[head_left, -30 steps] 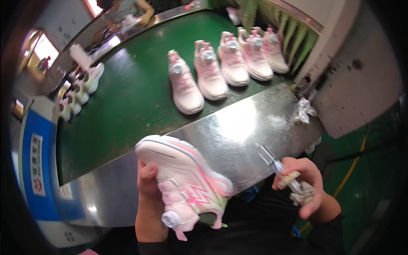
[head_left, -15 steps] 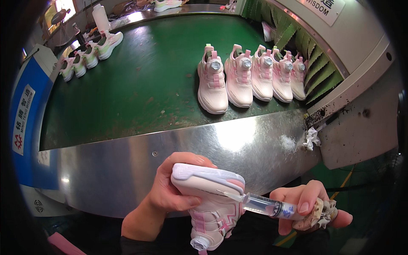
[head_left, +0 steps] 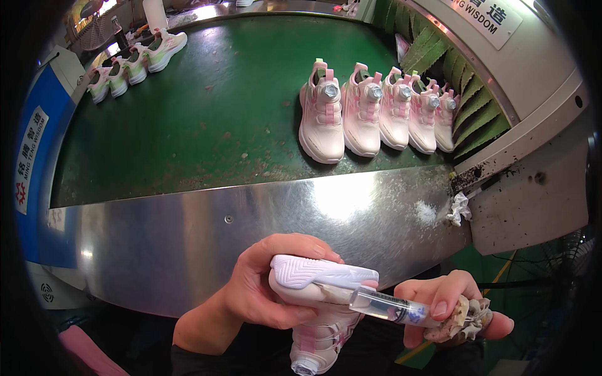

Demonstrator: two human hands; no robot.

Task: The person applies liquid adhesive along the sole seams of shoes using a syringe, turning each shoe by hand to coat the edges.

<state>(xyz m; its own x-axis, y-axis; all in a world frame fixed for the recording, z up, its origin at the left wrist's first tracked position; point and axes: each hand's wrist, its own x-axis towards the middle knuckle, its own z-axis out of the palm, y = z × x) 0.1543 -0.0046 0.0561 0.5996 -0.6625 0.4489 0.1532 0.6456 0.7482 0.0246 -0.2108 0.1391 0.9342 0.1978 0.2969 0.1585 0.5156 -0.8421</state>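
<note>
At the far left of the green belt (head_left: 188, 131), four white-and-green shoes (head_left: 136, 67) stand in a slanting row; behind them are two bottles, a dark bottle (head_left: 118, 32) and a white bottle (head_left: 155, 15), whose contents I cannot make out. Nearer the middle, below the metal ledge (head_left: 163, 250), the left hand (head_left: 266, 285) is curled firmly round one end of a held shoe (head_left: 315, 335), fingers over the sole and thumb beneath. This shoe is off the ledge, in front of the person, turned sole up: pale pink upper, pink bands across it, a lilac-white sole with chevron grooves, and a clear, faceted dial at its lower end. To its right, one syringe (head_left: 389, 307) slants in, its tip at the seam between sole and upper; the see-through barrel looks to hold clear liquid, though the level cannot be told. Above, five pale pink shoes (head_left: 394, 119) stand side by side on the belt, each with one dial. The right hand (head_left: 448, 307) is closed around the syringe's rear end and one crumpled, off-white wad (head_left: 464, 318). Farther right lie one crumpled white tissue (head_left: 459, 208) and, above it, jagged green flaps (head_left: 480, 116).
</note>
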